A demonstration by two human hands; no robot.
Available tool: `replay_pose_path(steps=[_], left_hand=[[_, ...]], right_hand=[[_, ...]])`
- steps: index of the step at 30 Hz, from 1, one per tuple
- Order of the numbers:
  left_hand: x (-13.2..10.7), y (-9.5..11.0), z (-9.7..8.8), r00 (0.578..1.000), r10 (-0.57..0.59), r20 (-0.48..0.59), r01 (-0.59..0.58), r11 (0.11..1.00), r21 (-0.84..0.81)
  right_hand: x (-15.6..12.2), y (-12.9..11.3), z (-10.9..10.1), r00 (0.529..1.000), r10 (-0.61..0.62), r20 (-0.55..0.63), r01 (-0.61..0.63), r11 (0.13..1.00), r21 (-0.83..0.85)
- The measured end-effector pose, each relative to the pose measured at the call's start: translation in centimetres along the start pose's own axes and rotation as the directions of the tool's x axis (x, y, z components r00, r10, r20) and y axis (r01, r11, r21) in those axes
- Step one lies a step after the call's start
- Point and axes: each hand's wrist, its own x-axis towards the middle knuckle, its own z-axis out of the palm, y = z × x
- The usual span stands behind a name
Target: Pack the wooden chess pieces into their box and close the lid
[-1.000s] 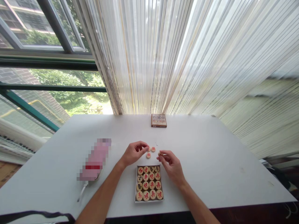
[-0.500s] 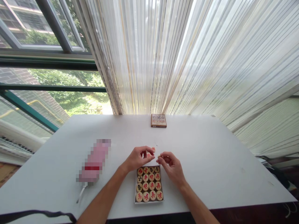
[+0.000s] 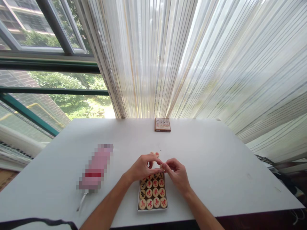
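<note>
A shallow white box (image 3: 138, 204) near the table's front edge holds several round wooden chess pieces (image 3: 155, 193) with red and black characters. My left hand (image 3: 140, 167) and my right hand (image 3: 176, 174) meet just above the box's far edge. The fingertips of both pinch together around a small round piece (image 3: 161, 166) between them. Two loose pieces (image 3: 154, 154) lie on the table just beyond my left fingers.
The white table (image 3: 216, 153) stands against a striped curtain and a window. A small brown printed box lid (image 3: 162, 125) lies at the far edge. A pink blurred object (image 3: 95, 168) with a white cord lies to the left. A dark strap crosses the lower left corner.
Both hands have drawn back toward the box and come together. My left hand picked a loose piece off the table; its fingertips now meet those of my right hand.
</note>
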Motion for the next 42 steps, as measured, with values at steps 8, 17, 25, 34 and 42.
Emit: replay_pose_path(steps=[8,17,25,34,42], left_hand=[[-0.1,0.0,0.0,1.0,0.028,0.008,-0.028,0.999,0.032],[0.1,-0.1,-0.9,0.997,0.01,-0.07,-0.009,1.0,0.019],[0.1,-0.4,-2.2,0.984,0.009,-0.177,0.012,0.993,0.117],[0.0,-0.5,-2.2,0.992,-0.011,-0.125,0.025,0.994,0.11],[-1.2,-0.5,-4.2,0.953,-0.266,0.147,0.252,0.962,0.108]], right_hand=[[0.0,-0.1,0.0,0.997,-0.057,0.052,0.058,0.998,-0.033],[0.0,0.4,0.1,0.993,-0.078,0.084,0.074,0.996,0.047],[0.3,0.4,0.2,0.984,-0.174,0.04,0.172,0.984,0.036],[0.4,0.8,0.2,0.99,-0.142,0.011,0.142,0.99,-0.016],[0.2,-0.1,-0.1,0.989,-0.15,-0.008,0.147,0.975,-0.17]])
